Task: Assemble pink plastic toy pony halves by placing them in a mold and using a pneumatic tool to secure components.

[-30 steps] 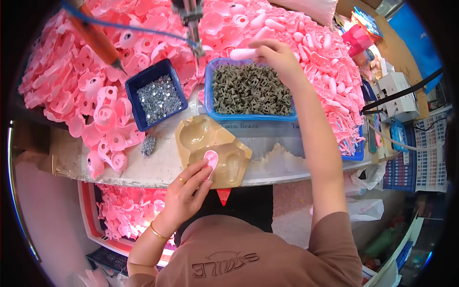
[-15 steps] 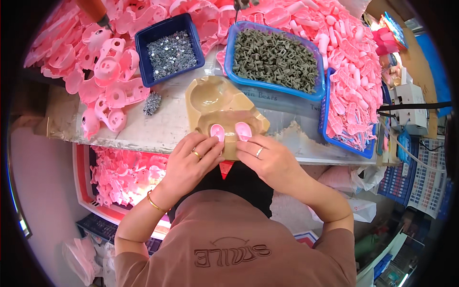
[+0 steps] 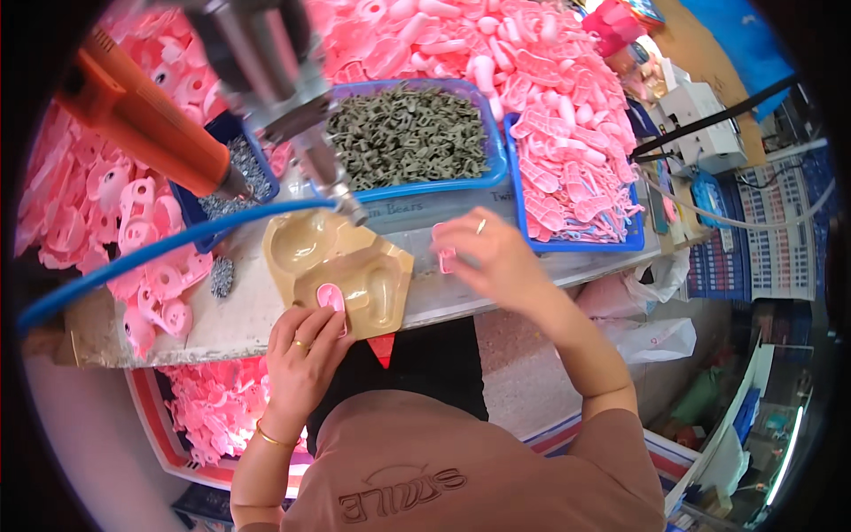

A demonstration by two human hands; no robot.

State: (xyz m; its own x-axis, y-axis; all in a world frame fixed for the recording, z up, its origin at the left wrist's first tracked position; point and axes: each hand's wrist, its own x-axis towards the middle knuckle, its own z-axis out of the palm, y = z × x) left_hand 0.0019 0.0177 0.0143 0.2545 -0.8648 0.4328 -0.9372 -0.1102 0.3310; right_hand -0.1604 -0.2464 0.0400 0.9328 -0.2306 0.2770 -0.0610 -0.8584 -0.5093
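Observation:
A tan moulded holder [image 3: 390, 306] with rounded hollows lies at the near edge of the bench. My left hand [image 3: 303, 350] is closed at the holder's near left side, its fingertips on a small pink oval plastic part [image 3: 331, 297] that stands in a hollow. To the right, off the holder, my right hand [image 3: 492, 257] grips another small pink plastic part [image 3: 443, 250] just above the bench. Its fingers cover much of that part. The holder's right hollow has nothing in it.
An orange power screwdriver [image 3: 146, 115], a metal tool [image 3: 266, 62] and a blue hose [image 3: 160, 246] hang in front. Behind are a blue tray [image 3: 202, 232] of screws, a blue basin [image 3: 498, 164] of grey-green parts, a blue basket [image 3: 581, 245] and pink heaps [image 3: 425, 40]. A screw clump [image 3: 222, 277] lies left.
My right hand has lifted its pink part from the holder and moved it to the right. My left hand stays at its part. The view has shifted, bringing the hanging tools large into sight.

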